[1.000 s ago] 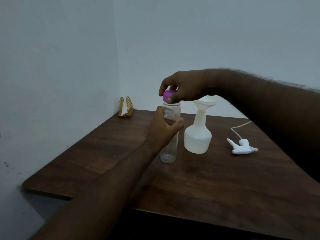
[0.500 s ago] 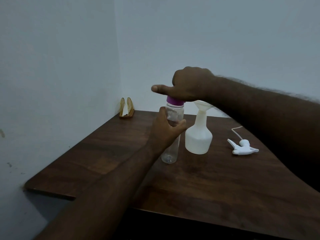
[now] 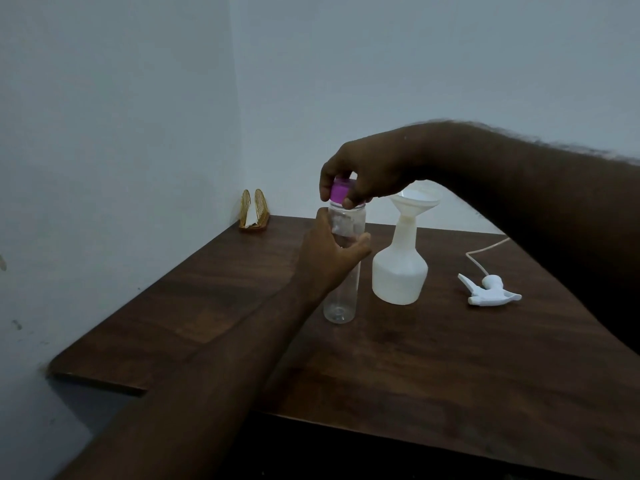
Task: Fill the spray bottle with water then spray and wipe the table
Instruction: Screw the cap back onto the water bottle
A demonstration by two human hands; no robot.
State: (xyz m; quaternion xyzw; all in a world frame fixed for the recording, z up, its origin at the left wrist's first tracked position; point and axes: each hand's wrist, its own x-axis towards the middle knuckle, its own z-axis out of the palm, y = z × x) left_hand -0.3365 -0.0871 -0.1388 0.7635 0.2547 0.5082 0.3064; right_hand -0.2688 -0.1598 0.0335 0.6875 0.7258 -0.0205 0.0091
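Note:
A clear plastic water bottle stands upright on the dark wooden table. My left hand grips its middle. My right hand reaches from above and pinches the purple cap sitting on the bottle's mouth. Just right of it stands the white spray bottle with a white funnel in its neck. The white trigger spray head with its thin tube lies on the table further right.
A small golden napkin holder with a white napkin sits in the back left corner against the walls. The table's front left edge is notched and close to the left wall.
My right hand has turned on the purple cap, from a flat palm over it with thumb out to fingertips pinching its sides. The left hand keeps its hold on the bottle.

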